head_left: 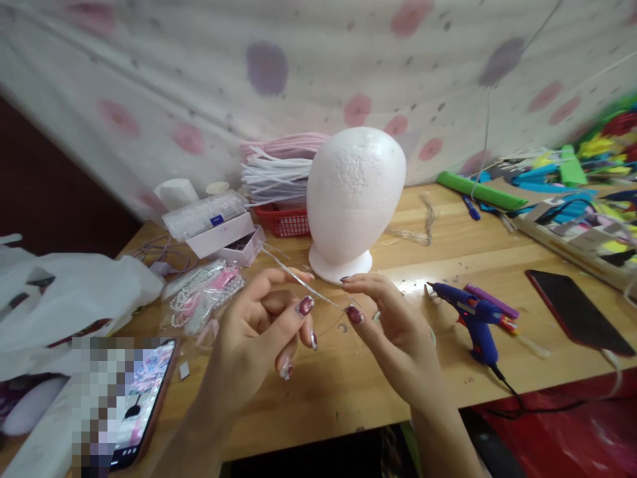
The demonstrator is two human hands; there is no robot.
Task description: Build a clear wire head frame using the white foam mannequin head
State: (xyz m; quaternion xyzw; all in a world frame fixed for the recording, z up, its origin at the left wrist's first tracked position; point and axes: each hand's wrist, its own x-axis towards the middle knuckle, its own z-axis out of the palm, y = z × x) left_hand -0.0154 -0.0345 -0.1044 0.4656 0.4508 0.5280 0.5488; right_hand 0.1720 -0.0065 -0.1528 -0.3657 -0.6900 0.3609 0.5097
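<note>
Thin clear wire (311, 287) held above the wooden table (448, 252), just in front of the foam head form (354, 199); left hand (259, 332) pinches it between thumb and forefinger, right hand (393, 325) pinches its near end likewise. Risk, as judged: wire is nearly invisible, could slip from the fingertips or kink if bent sharply. Blue glue gun (472, 317) lies close beside the right hand; if hot, its nozzle could burn. No legible writing; box (209, 216) label unreadable.

Wooden table (423, 372), foam head (354, 199), blue glue gun (472, 317), red basket (286, 221), two phones (577, 311), bead packets (206, 295)
</note>
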